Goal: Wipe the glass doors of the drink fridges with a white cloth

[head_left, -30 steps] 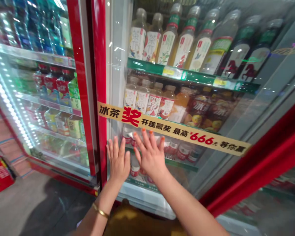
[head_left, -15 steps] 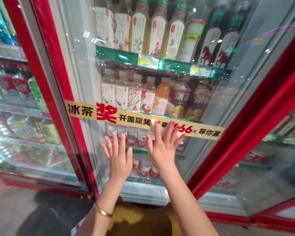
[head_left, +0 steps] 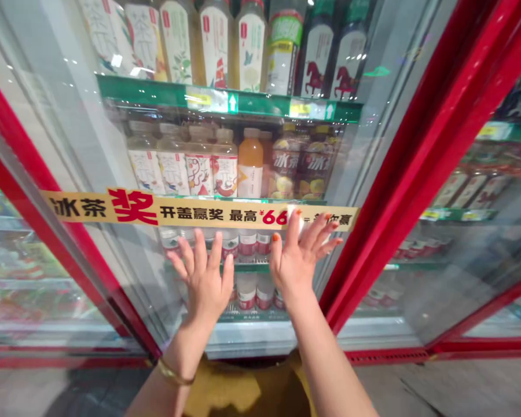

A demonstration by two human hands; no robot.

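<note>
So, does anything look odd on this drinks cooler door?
A white patch covers part of the yellow banner at the fingertips of the right hand, hiding some price digits. It could be glare or a sticker; I cannot tell which.

The cooler door frame [head_left: 399, 179] is red, its yellow strip [head_left: 186, 211] lettered red and black.

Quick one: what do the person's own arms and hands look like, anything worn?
No gloves or sleeves: the left hand and right hand are bare up the forearms. A thin gold-coloured bangle circles the left wrist. The right-hand fingernails are painted orange. A mustard-yellow garment shows below.
</note>
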